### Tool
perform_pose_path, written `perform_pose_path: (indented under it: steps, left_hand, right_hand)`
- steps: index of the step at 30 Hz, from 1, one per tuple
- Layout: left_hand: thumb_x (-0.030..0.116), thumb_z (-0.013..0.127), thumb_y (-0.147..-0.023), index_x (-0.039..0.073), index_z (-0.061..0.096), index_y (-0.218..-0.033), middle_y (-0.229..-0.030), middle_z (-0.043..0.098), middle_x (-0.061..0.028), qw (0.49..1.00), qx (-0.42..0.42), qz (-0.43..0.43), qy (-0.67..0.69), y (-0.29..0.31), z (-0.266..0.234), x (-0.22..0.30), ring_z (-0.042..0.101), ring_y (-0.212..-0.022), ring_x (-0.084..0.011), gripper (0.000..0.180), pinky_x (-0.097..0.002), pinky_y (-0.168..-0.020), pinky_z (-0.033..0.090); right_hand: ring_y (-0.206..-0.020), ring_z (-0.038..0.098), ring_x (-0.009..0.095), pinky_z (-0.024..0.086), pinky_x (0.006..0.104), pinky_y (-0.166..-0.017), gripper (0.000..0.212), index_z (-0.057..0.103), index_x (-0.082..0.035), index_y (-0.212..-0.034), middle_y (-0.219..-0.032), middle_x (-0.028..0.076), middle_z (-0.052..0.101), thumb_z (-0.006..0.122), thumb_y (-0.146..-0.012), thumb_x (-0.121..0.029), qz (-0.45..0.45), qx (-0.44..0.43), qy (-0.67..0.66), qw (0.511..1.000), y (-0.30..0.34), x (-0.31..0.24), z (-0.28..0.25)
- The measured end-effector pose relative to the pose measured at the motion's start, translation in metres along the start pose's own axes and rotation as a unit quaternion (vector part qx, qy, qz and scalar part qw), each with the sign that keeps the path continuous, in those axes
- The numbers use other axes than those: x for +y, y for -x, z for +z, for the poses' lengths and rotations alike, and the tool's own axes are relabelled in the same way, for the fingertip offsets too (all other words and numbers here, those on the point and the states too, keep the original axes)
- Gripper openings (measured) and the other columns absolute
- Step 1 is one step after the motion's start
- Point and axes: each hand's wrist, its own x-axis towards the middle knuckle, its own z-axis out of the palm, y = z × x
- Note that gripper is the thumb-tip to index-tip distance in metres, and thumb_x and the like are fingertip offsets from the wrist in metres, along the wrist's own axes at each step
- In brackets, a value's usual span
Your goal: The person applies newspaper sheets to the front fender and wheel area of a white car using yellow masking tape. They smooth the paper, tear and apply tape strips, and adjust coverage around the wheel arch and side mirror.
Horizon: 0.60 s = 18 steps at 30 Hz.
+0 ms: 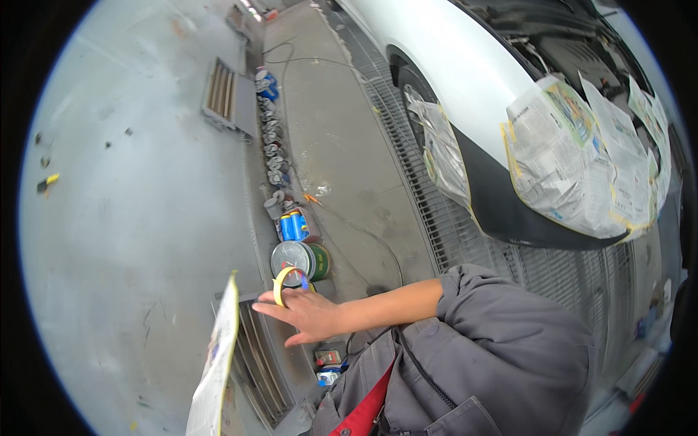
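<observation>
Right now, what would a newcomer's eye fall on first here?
Probably the white car at upper right, its front partly covered with newspaper. Next, near the centre, the right hand, with a yellow tape roll at its spread fingers. At lower left, a yellow-edged paper sheet also stands out.

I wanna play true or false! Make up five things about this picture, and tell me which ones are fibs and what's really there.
1. Newspaper covers part of the car. True.
2. The car is bright red. False: it is white, with a black lower part.
3. A yellow ring touches the right hand. True.
4. The blue cans stand on top of the car. False: the blue cans are low down beside the wall.
5. The sleeve is grey. True.
</observation>
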Motion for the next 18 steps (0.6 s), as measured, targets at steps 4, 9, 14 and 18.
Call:
perform_pose_path:
  steps: [4,9,14,18]
  left_hand:
    - [0.028,0.072,-0.095,0.001,0.062,-0.091,-0.08,0.064,-0.0119,0.998,-0.023,-0.006,0.065,0.014,0.057,-0.037,0.061,-0.063,-0.0262,0.029,-0.0345,-0.057,0.047]
    - [0.028,0.074,-0.094,0.001,0.063,-0.091,-0.081,0.065,-0.0124,0.988,-0.001,0.0,0.154,0.049,0.147,-0.102,0.062,-0.064,-0.0274,0.029,-0.0359,-0.057,0.048]
    - [0.029,0.075,-0.093,0.001,0.063,-0.092,-0.082,0.067,-0.0129,0.977,0.009,-0.001,0.213,0.066,0.224,-0.164,0.062,-0.064,-0.0286,0.03,-0.0373,-0.058,0.049]
    - [0.018,0.073,-0.092,0.0,0.067,-0.096,-0.09,0.069,-0.0157,0.979,-0.046,-0.048,0.195,0.075,0.303,-0.193,0.065,-0.071,-0.0318,0.02,-0.0411,-0.066,0.053]
  right_hand:
    - [-0.125,0.052,0.037,0.046,0.0479,-0.102,0.071,0.051,-0.013,-0.141,-0.141,0.014,0.05,0.083,-0.08,-0.031,0.05,-0.017,0.023,0.998,0.008,0.064,0.009]
    - [-0.106,0.06,0.034,0.05,0.0454,-0.087,0.034,0.069,-0.013,-0.114,-0.109,0.011,0.064,0.075,-0.087,-0.033,0.119,-0.097,0.019,0.988,-0.016,0.134,-0.014]
    - [-0.093,0.065,0.029,0.051,0.0422,-0.081,0.027,0.074,-0.012,-0.108,-0.099,0.011,0.07,0.066,-0.094,-0.034,0.154,0.002,-0.096,0.983,-0.07,0.153,-0.057]
    - [-0.086,0.066,0.025,0.051,0.0375,-0.076,0.039,0.072,-0.008,-0.114,-0.099,0.011,0.071,0.062,-0.099,-0.042,0.153,0.06,-0.2,0.966,-0.116,0.177,-0.096]
